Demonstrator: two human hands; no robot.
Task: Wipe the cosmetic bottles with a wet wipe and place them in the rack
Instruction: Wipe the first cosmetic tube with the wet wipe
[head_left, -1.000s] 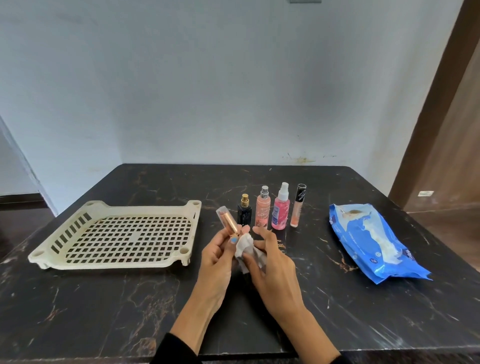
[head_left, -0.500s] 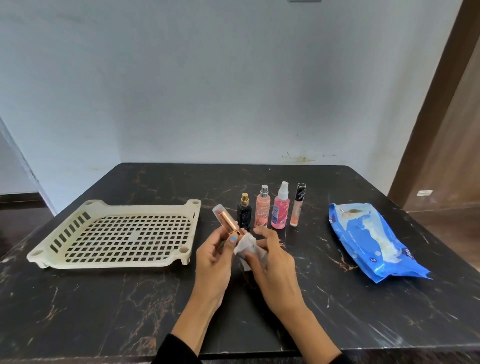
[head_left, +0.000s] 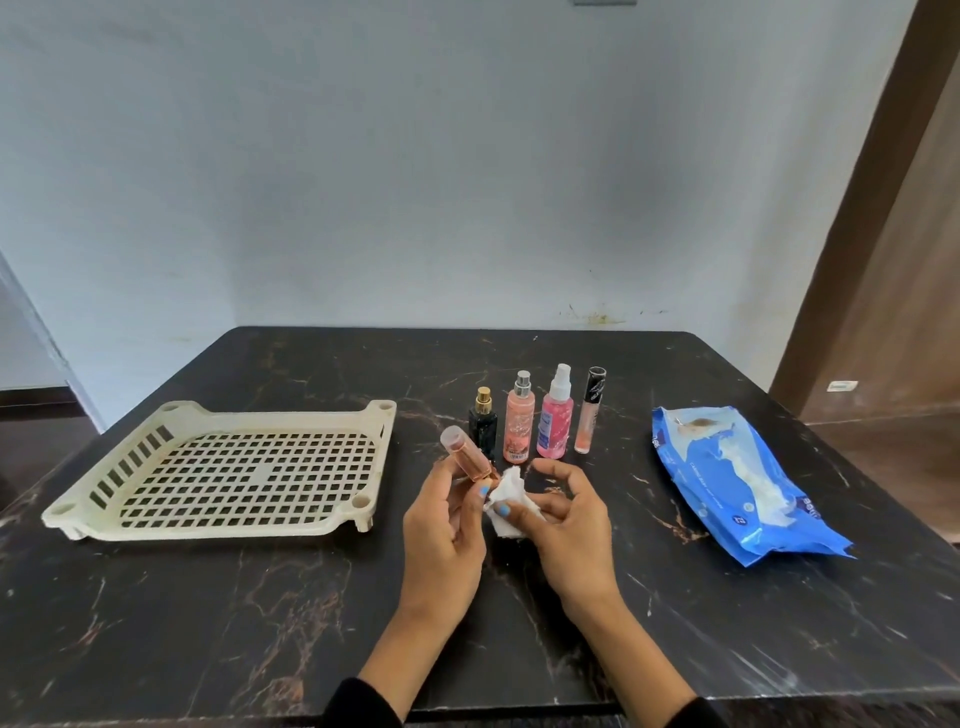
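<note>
Bottles: five in view, none in the rack (head_left: 218, 470) yet, which sits on the tabletop (head_left: 208, 623) to my far left, well apart from the row.

Copper tube (head_left: 465, 460): held in my left hand (head_left: 441, 540), tilted up and to the left, cap end free, base pinched between thumb and fingertips. Judged light, rigid, smooth, likely slick once damp. Best hold is low on the barrel, leaving the upper length bare for wiping.

Wet wipe (head_left: 509, 501): crumpled, soft, pinched in my right hand (head_left: 566, 525), touching the tube's base. Remaining fingers of that hand loosely spread.

Row standing behind my hands: black bottle (head_left: 483, 431), peach spray bottle (head_left: 518, 434), pink spray bottle (head_left: 555, 426), gloss tube (head_left: 586, 421). All narrow and upright, so probably easy to tip; the gloss tube most so. Take each around the body, not the nozzle.

Wipes packet (head_left: 737, 483): far right, flap open.

Not resolved: tube base hidden by fingers and wipe; labels unreadable; black bottle's lower left partly behind the tube.
</note>
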